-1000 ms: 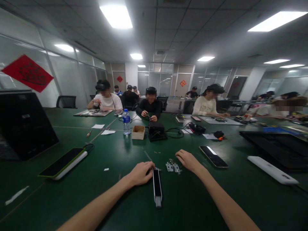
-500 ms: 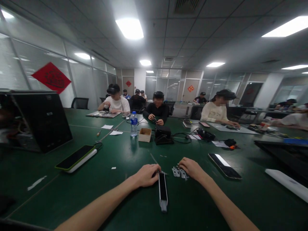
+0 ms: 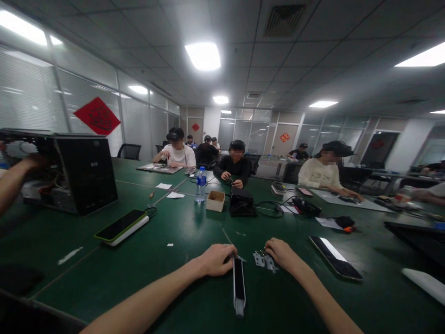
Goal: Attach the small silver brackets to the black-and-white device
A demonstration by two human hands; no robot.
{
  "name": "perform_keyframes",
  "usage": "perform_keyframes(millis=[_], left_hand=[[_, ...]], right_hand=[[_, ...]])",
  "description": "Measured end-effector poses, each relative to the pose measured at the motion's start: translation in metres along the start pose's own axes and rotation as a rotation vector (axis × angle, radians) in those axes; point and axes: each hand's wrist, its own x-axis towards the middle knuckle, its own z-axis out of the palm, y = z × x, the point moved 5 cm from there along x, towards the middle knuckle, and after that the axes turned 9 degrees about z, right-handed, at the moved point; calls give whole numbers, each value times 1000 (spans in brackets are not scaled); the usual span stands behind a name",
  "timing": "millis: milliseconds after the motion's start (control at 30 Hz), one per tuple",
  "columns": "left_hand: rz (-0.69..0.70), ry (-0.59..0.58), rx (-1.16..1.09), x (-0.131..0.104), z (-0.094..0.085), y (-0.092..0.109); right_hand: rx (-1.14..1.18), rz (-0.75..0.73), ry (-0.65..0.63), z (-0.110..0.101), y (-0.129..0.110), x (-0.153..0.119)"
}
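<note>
My left hand (image 3: 219, 260) rests on the table with its fingers curled at the far end of a narrow, black-topped device with white sides (image 3: 239, 287). A small thin metal bit (image 3: 242, 258) shows beside those fingertips; what exactly they grip is hidden. To the right, my right hand (image 3: 281, 252) is closed, its fingertips bent down at small silvery metal plates with holes (image 3: 259, 260). These plates lie side by side on the green table and look like brackets or hinges. My right fingertips cover part of them.
A phone (image 3: 335, 257) lies right of my right hand. Leftward are a green-edged phone on a white block (image 3: 121, 227) and an opened computer case (image 3: 93, 176) with another person's arm in it. A bottle (image 3: 200, 185), cardboard box (image 3: 215, 202) and black device (image 3: 242, 202) stand ahead.
The view has shifted, so everything sits a little further right and lower. Both hands keep about the same place and pose. Another person's arm now shows at the computer case.
</note>
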Motion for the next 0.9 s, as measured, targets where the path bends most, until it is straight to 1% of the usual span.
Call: perform_keyframes(millis=[167, 233, 333, 467, 567, 733, 833, 900], left_hand=[[20, 16, 11, 1, 3, -3], [25, 23, 12, 1, 4, -3], [15, 7, 6, 2, 5, -4], [-6, -13, 13, 2, 5, -5], [-9, -5, 10, 1, 5, -4], [-13, -19, 5, 0, 3, -2], [-11, -14, 35, -1, 2, -1], [-1, 7, 64, -1, 2, -1]], right_hand=[[-59, 45, 32, 1, 0, 5], [-48, 57, 53, 0, 1, 5], [13, 65, 52, 0, 3, 5], [34, 60, 76, -1, 4, 2], [17, 61, 99, -3, 3, -2], [9, 101, 90, -7, 5, -8], [35, 74, 130, -10, 1, -10], [73, 17, 156, -11, -9, -14]])
